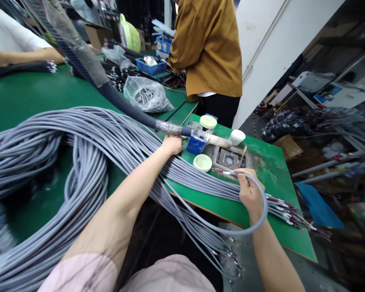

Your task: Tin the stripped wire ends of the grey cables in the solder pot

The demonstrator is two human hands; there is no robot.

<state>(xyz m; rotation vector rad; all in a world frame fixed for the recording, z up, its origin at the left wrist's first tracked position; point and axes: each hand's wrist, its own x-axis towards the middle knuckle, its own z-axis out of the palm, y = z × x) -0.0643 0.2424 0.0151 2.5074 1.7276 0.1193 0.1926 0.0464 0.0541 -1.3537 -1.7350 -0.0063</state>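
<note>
My right hand pinches a grey cable close to its stripped end. Thin coloured wires with a white sleeve stick out to the left, over the edge of a small square solder pot. The rest of that cable loops down around my right wrist. Beyond the far edge of a thick bundle of grey cables, my left hand is closed beside a blue block and a flexible hose. What its fingers hold, if anything, is hidden.
A pale green dish, a lidded jar and a white cup surround the pot, with a thin stick at it. Behind lie a plastic bag and a blue bin. Co-workers stand across the green table and at left.
</note>
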